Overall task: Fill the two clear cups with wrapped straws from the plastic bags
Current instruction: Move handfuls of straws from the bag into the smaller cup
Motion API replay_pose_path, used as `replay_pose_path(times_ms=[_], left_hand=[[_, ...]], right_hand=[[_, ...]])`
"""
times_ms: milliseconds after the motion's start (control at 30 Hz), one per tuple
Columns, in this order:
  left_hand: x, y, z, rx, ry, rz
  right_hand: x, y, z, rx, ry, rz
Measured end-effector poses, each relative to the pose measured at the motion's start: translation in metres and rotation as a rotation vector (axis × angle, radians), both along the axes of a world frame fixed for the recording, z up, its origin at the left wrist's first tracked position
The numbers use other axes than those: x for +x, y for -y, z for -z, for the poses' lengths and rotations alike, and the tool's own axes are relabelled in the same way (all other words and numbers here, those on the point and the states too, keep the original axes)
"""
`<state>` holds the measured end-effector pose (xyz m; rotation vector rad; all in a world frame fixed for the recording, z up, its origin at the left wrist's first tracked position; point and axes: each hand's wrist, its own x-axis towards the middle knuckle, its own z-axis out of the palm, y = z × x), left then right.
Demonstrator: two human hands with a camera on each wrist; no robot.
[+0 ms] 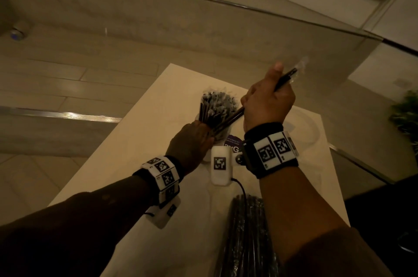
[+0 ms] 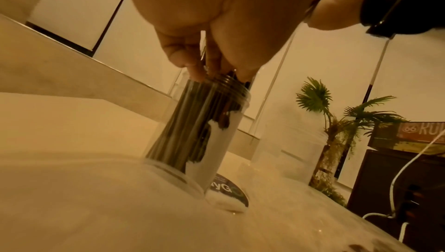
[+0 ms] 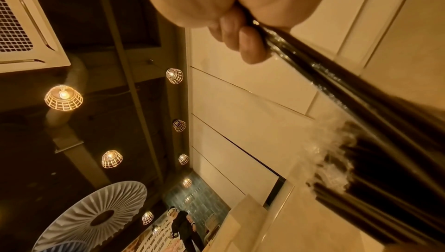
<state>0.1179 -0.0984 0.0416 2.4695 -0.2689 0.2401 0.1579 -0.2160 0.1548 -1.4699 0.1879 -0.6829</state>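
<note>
On the white table (image 1: 140, 141) stands a clear cup (image 2: 216, 142) holding a thick bundle of black wrapped straws (image 1: 217, 105). My left hand (image 1: 194, 138) grips that bundle just above the cup's rim, fingertips (image 2: 192, 66) at the mouth. Up and to the right, my right hand (image 1: 267, 102) holds a few wrapped straws (image 1: 285, 77) on a slant, their lower ends among the bundle's tops. The right wrist view shows its fingers (image 3: 240, 33) curled round these straws (image 3: 337, 88). A second clear cup (image 2: 289, 142) stands empty to the right. A plastic bag of straws (image 1: 246, 236) lies near me.
A round purple sticker (image 1: 233, 143) lies on the table next to the filled cup. A green plant (image 1: 404, 114) stands off the table's right side, and a glass partition (image 1: 248, 34) runs behind it. A white cable (image 2: 397, 176) hangs at the right.
</note>
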Motion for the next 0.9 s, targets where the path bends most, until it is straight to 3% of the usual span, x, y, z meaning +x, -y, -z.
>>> replay_pose_path(times_ms=[200,333,433,567,667,767,900], left_hand=[[0.014,-0.004,0.005,-0.078,0.065,0.017],[0.021,-0.005,0.008,-0.032,0.061,0.037],[0.022,-0.005,0.008,-0.042,0.091,0.041],[0.021,-0.005,0.007,-0.112,0.095,0.027],[0.024,-0.006,0.01,-0.054,0.078,0.003],[0.022,-0.005,0.008,-0.04,0.077,0.004],[0.023,-0.004,0.007,-0.101,0.085,0.012]], right_hand=[[0.01,-0.01,0.01,-0.027,-0.047,0.061],[0.005,-0.019,0.025,-0.173,-0.074,0.043],[-0.006,-0.027,0.049,-0.302,-0.146,-0.069],[-0.016,-0.026,0.053,-0.544,-0.047,-0.152],[-0.01,-0.013,0.027,-0.624,0.113,-0.032],[-0.001,-0.008,0.009,-0.892,0.201,-0.049],[0.006,-0.013,0.029,-1.309,-0.068,-0.312]])
